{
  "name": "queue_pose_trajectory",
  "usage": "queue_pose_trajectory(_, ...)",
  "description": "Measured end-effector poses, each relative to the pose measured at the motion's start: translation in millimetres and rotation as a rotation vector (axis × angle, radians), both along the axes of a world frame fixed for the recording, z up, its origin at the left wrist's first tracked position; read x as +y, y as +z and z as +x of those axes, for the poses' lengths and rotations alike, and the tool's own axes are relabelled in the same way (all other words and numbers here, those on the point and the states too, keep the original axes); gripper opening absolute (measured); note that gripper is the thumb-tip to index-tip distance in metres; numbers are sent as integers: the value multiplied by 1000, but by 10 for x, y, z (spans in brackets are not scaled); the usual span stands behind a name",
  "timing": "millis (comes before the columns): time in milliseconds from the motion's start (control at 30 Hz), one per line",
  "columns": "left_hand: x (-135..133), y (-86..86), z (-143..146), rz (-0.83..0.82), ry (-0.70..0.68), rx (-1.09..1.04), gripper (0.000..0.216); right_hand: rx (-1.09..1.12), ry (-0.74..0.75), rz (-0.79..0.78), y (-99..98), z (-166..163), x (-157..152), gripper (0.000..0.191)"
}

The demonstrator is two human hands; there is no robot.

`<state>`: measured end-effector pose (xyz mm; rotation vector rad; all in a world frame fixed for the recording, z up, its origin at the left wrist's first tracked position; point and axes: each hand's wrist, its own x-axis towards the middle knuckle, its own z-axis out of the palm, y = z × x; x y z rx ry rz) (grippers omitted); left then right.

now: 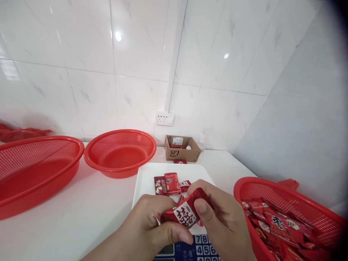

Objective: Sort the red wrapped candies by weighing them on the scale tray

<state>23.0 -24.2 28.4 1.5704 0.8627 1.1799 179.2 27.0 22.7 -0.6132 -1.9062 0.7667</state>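
Observation:
Between my two hands is a small red packet with a white panel and dark red characters. My left hand pinches its left end, and the thumb of my right hand presses its right end. Both hands are closed over the white pan of a weighing scale. Several small packets lie on the pan behind my fingers, among them an orange-red packet and a dark maroon packet. Part of the scale's blue keypad shows below my hands; others of its keys are hidden.
On the right stands a red basket filled with red packets. A round red basket and a larger red basket sit to the left. Behind the scale is a cardboard box, below a wall socket.

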Motion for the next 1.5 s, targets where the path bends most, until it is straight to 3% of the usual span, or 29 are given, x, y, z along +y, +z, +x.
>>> queue_pose_trajectory(200,-16,27,-1,-6,12,-30,40,-23,-18,22,8,-2,8,33)
queue_pose_trajectory(467,-47,25,-27,-15,-2,-12,44,-12,12,-92,44,-21,-30,37)
queue_pose_trajectory(667,2,10,-1,58,163,-142,35,107,-53,-105,79,-60,-52,31)
queue_pose_trajectory(900,-27,-92,-111,78,97,-84,36,15,137,-140,130,-14,-39,34)
queue_pose_trajectory(1033,-42,-68,-115,80,118,-43,31,-11,186,-169,120,-4,-15,37)
queue_pose_trajectory(1233,4,-28,-34,152,243,-39,22,-37,10,-78,43,-39,-6,28)
queue_pose_trajectory(1500,43,-91,-54,79,263,-116,21,-83,-125,42,19,-110,-16,27)
